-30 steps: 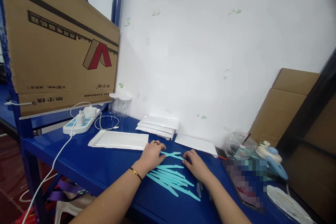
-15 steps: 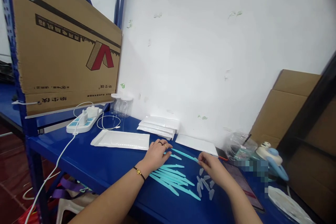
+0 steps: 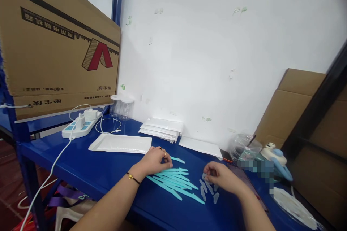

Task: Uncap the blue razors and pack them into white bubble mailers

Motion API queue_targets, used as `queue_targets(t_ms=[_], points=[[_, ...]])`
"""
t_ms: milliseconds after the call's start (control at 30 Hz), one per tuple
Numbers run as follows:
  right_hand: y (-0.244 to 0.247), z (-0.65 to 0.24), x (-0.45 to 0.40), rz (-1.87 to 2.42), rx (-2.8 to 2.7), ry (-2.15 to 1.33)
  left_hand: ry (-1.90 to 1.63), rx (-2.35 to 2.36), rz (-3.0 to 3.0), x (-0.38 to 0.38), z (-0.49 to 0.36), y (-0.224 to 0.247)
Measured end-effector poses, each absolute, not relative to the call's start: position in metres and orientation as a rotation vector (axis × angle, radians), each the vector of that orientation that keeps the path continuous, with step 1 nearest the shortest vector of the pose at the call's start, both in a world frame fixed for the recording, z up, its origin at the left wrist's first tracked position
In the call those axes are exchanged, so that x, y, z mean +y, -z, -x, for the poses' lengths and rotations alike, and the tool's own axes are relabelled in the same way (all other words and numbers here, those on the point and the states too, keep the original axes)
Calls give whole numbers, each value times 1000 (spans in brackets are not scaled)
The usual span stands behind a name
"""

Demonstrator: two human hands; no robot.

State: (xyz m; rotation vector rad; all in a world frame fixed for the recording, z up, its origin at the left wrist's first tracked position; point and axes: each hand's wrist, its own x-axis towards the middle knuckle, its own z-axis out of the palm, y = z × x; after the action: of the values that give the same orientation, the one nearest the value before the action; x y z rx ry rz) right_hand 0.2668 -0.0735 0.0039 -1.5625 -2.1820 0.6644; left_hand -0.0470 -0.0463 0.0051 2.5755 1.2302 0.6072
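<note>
Several turquoise eyebrow razors (image 3: 173,182) lie fanned in a pile on the blue table. One more razor (image 3: 179,160) lies apart behind them. My left hand (image 3: 157,159) is at the back of the pile, its fingers curled and pinched on the end of a razor, partly hidden. To the right of the razors is a small heap of translucent blade caps (image 3: 208,187). Above this heap, my right hand (image 3: 218,175) has its fingertips closed on a translucent cap, mostly hidden by the fingers.
White padded mailers (image 3: 161,128) are stacked by the wall, and another mailer (image 3: 121,143) lies at left. A power strip (image 3: 81,128), clear jars (image 3: 126,109) and a white cable stand at the far left. At right are a plastic bag (image 3: 245,146) and a cream-and-blue object (image 3: 273,155).
The razor stretched between both hands has left my right hand; my left hand has moved down-left to the pile. My right hand has moved over the caps. The view has shifted slightly.
</note>
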Motion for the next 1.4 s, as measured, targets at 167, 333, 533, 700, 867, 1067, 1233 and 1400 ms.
queue_targets(t_ms=[167,333,533,700,867,1067,1233,1400], points=[[-3,-256,-66,1501,-2147,-349,-525,1523,-2571,-27,28,-4],[1,-244,-63,1452,-2094,-319,-415,1458,-2570,-10,10,-5],[-3,-225,-68,1414,-2146,-494,-516,1219,-2600,-23,-13,-15],[-9,-239,-70,1423,-2142,-520,-613,1200,-2487,-21,-2,-10],[-10,-264,-72,1459,-2139,-631,-673,1159,-2263,-10,27,0],[-9,-270,-69,1524,-2034,-425,-748,1118,-2252,-9,29,3],[0,-268,-64,1484,-2104,-395,-746,1142,-2319,-10,26,6],[2,-260,-63,1493,-2186,-297,-692,1129,-2367,-10,25,9]])
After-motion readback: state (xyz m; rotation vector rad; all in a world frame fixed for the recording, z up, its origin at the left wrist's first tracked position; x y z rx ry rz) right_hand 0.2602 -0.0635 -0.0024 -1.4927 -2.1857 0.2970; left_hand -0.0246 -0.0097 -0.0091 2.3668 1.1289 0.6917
